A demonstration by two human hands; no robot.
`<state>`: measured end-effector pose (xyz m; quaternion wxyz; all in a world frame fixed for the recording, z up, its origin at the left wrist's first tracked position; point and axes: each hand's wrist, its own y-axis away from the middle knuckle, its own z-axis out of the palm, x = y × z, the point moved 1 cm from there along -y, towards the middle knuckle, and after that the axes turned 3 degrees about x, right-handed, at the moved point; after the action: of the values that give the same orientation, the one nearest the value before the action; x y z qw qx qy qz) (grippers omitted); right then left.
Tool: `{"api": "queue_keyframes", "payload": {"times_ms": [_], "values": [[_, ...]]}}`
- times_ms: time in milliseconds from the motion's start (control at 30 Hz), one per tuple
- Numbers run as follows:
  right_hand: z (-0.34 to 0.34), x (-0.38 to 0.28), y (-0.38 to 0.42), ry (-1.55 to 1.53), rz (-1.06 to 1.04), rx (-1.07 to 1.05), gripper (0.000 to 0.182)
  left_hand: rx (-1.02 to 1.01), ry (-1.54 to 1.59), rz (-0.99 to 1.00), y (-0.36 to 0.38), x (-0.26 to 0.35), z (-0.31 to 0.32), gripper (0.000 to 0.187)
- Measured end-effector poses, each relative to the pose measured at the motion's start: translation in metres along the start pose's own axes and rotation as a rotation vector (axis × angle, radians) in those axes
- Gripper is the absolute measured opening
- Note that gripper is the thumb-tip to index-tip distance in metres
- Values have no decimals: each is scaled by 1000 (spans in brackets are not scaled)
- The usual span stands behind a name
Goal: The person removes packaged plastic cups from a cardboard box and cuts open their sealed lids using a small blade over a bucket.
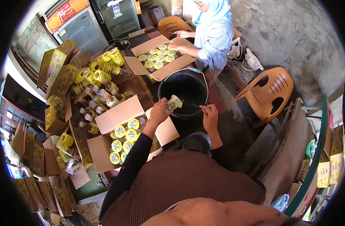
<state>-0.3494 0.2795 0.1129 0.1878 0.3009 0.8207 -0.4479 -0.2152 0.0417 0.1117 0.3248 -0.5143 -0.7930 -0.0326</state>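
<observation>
My left hand (pixel 160 110) is wrapped round a clear cup with yellow print (pixel 174 103), tilted over the near rim of a black bucket (pixel 163 87). To its right, my right hand (pixel 210 114) pinches a thin dark item (pixel 195 106) at the bucket's near right rim; what it is cannot be made out. Dark contents show inside the bucket. Left of my left forearm, an open cardboard box (pixel 117 115) holds several cups with yellow and white lids (pixel 133 124). Below the bucket stands a smaller dark container (pixel 197 142).
Across the bucket, a person (pixel 214 41) reaches toward another open box (pixel 145 46) of lidded cups. Yellow rings (pixel 101 75) and bottles (pixel 104 94) crowd the left side. An orange chair (pixel 270 90) stands right; more cardboard boxes (pixel 61 64) lie left.
</observation>
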Motion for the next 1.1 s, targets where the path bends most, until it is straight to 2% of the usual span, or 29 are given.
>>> {"api": "queue_keyframes", "payload": {"times_ms": [100, 233, 333, 400, 500, 567, 600, 633, 700, 767, 833, 867, 1100], "values": [[15, -1, -16, 11, -76, 10, 21, 36, 49, 10, 10, 10, -12, 52], [51, 1, -35, -16, -71, 9, 20, 64, 65, 4, 12, 18, -21, 50], [78, 4, -35, -32, -67, 5, 18, 176, 103, -39, 13, 34, -33, 47], [88, 2, -31, 129, -48, -67, 17, 167, 88, -9, 18, 33, -31, 45], [87, 3, -28, 155, 13, -91, 16, 116, 101, 3, 22, 34, -32, 41], [84, 2, -29, 155, 10, -86, 16, 281, 101, 59, 19, 45, -37, 39], [82, 2, -28, 155, 3, -83, 15, 289, 124, 66, 16, 50, -40, 38], [82, 2, -29, 159, 6, -86, 15, 285, 128, 65, 15, 47, -38, 38], [82, 2, -29, 168, -7, -80, 15, 75, 96, 40, 16, 38, -34, 38], [83, 4, -29, 182, 4, -94, 15, 117, 118, 40, 12, 36, -29, 39], [84, 3, -29, 195, 27, -109, 15, 262, 41, 84, 11, 50, -37, 40], [83, 3, -29, 198, 21, -93, 15, 162, 18, 70, 12, 46, -37, 41], [83, 3, -28, 197, 4, -72, 16, 108, -39, 46, 16, 48, -42, 44]]}}
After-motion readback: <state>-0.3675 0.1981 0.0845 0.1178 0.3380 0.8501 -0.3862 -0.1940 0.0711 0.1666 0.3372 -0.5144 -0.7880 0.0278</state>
